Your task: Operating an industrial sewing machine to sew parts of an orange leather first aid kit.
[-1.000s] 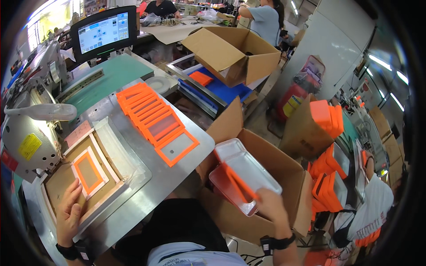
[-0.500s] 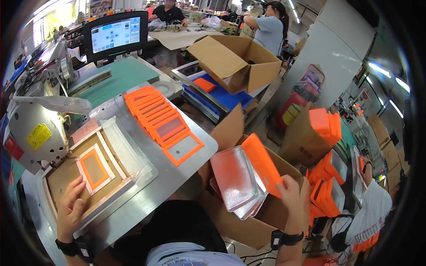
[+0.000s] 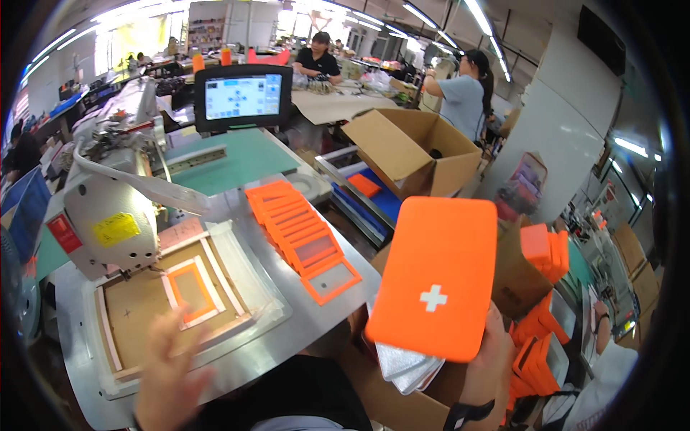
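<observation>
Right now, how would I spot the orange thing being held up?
Look right of the metal worktable, above the open cardboard box. The right hand lifts a flat orange pouch. Unlike the hollow orange frames fanned on the table, it is solid, with a small white cross.

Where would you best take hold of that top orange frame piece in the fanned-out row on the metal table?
Probably by the near border of the orange frame piece, coming from the person's side. It lies lowest in the fanned row of orange frames, with nothing lying over it, and its near corner sits by the edge of the metal table. Its middle looks like a thin clear window, so pinch the orange border instead.
</observation>
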The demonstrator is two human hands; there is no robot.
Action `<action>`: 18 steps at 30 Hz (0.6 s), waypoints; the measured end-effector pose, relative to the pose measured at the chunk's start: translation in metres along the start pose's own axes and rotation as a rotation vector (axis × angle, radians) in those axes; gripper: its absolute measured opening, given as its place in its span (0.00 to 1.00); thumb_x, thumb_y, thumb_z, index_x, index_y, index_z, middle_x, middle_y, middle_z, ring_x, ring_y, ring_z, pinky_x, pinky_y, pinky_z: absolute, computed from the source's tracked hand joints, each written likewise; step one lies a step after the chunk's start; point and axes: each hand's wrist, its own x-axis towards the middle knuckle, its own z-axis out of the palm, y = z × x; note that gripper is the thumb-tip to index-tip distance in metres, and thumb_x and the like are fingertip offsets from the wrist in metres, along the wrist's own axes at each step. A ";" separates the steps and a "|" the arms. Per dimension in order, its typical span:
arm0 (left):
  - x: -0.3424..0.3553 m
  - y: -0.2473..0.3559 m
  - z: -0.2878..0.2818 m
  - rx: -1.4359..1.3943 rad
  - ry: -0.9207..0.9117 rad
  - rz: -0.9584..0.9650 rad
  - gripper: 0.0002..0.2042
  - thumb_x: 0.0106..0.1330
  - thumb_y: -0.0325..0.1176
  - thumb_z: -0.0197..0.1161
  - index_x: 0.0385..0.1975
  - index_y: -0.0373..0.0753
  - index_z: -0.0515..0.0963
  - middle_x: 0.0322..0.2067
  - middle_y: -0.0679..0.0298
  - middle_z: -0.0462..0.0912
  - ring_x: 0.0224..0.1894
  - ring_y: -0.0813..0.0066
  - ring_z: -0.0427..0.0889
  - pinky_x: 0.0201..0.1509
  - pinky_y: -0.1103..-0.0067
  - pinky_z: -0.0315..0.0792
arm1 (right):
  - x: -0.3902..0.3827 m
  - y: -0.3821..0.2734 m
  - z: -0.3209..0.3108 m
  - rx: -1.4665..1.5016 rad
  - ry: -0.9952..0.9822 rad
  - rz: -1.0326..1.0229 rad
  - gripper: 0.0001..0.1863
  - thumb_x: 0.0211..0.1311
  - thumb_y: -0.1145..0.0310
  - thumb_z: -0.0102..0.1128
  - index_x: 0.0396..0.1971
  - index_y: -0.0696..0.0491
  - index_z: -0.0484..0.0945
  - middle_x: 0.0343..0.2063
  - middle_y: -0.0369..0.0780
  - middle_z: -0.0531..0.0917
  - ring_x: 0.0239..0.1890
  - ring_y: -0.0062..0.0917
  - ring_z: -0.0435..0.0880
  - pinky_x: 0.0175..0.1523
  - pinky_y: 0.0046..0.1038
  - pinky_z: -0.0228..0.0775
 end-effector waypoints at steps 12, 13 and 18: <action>-0.016 0.041 0.060 -0.833 0.424 -0.468 0.17 0.65 0.23 0.58 0.54 0.33 0.76 0.53 0.41 0.80 0.51 0.48 0.82 0.56 0.66 0.75 | -0.016 0.001 0.170 -0.784 -1.018 -0.535 0.30 0.52 0.47 0.71 0.48 0.56 0.83 0.47 0.47 0.82 0.53 0.43 0.81 0.58 0.37 0.73; -0.016 0.036 0.050 -1.000 0.497 -0.654 0.17 0.65 0.23 0.57 0.54 0.33 0.77 0.53 0.43 0.81 0.49 0.48 0.83 0.54 0.66 0.76 | -0.007 -0.006 0.170 -0.978 -1.061 -0.898 0.29 0.53 0.47 0.70 0.48 0.54 0.83 0.48 0.46 0.82 0.55 0.43 0.80 0.62 0.41 0.70; -0.067 -0.026 0.001 -1.307 0.484 -0.931 0.32 0.61 0.20 0.53 0.69 0.32 0.58 0.57 0.54 0.74 0.56 0.69 0.76 0.64 0.71 0.70 | 0.017 0.011 0.175 -1.068 -1.329 -0.793 0.22 0.53 0.53 0.71 0.43 0.52 0.84 0.48 0.41 0.83 0.55 0.41 0.80 0.65 0.49 0.66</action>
